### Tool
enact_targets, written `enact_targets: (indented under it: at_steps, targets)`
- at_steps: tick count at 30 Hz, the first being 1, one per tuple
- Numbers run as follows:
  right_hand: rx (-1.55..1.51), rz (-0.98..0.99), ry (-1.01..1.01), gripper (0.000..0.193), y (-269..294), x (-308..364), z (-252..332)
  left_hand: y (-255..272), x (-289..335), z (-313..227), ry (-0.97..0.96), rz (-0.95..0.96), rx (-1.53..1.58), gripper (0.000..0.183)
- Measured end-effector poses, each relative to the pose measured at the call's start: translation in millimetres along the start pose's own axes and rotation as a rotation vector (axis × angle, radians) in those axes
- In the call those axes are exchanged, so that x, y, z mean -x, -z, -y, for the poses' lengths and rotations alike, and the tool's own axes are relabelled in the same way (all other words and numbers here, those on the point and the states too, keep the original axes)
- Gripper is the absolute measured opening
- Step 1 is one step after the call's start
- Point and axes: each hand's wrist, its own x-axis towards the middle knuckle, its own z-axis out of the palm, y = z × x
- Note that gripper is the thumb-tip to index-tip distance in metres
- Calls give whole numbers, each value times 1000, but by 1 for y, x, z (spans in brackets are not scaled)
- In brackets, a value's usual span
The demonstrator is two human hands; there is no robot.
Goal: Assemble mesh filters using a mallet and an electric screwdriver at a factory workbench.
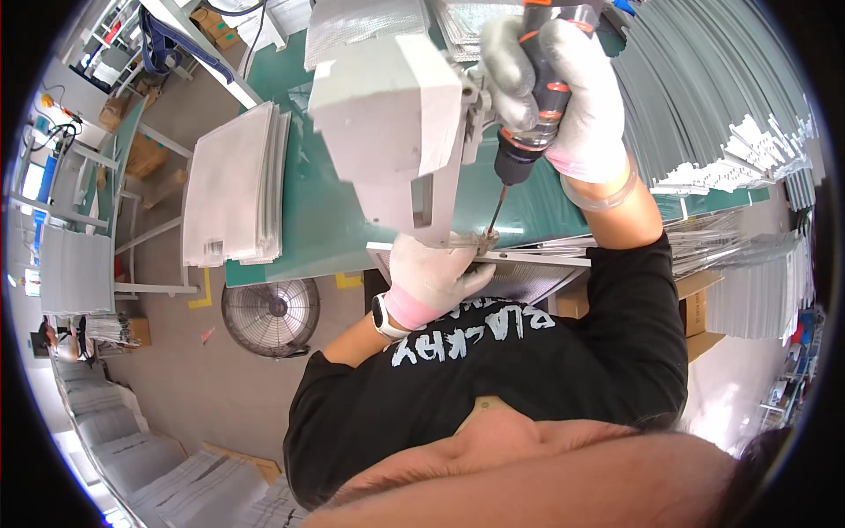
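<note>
My right hand (590,97), in a white glove, is wrapped round a black and orange cordless drill (537,132). The drill's long bit points down, its tip at a small metal fitting (487,239) by the top edge of a light-framed panel (537,271). My left hand (431,277), also gloved, is closed on the panel's edge beside that fitting, thumb on the near side; its other fingers are partly hidden. Just above the left hand stands a pale grey machine housing (378,123) with a slot in its lower arm.
The green table (308,194) carries a stack of white panels (231,185) on the left. A large stack of grey panels (695,88) rises on the right. More sheets (378,22) lie at the back. A round floor fan (271,317) stands below the table's left end.
</note>
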Motion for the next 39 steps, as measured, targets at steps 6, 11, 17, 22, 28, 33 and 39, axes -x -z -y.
enact_targets:
  at_steps: [6,11,17,22,28,33,39]
  targets:
    - [-288,202,-96,65,0,26,-35,-20,10,4,-21,-27,57,30]
    - [-424,158,-16,62,5,32,-45,-26,9,6,-103,-104,104,35]
    - [-439,165,-54,62,12,37,-53,-27,9,7,-212,-52,84,38]
    - [-445,174,-24,64,10,41,-55,-44,20,18,-377,-35,100,35]
    - [-454,205,29,65,15,44,-59,-42,23,6,-91,51,247,34]
    - [-294,27,73,62,4,32,-32,-20,2,4,-116,-99,107,37]
    - [-5,-437,235,43,39,-18,42,-12,-17,25,-119,-105,-29,26]
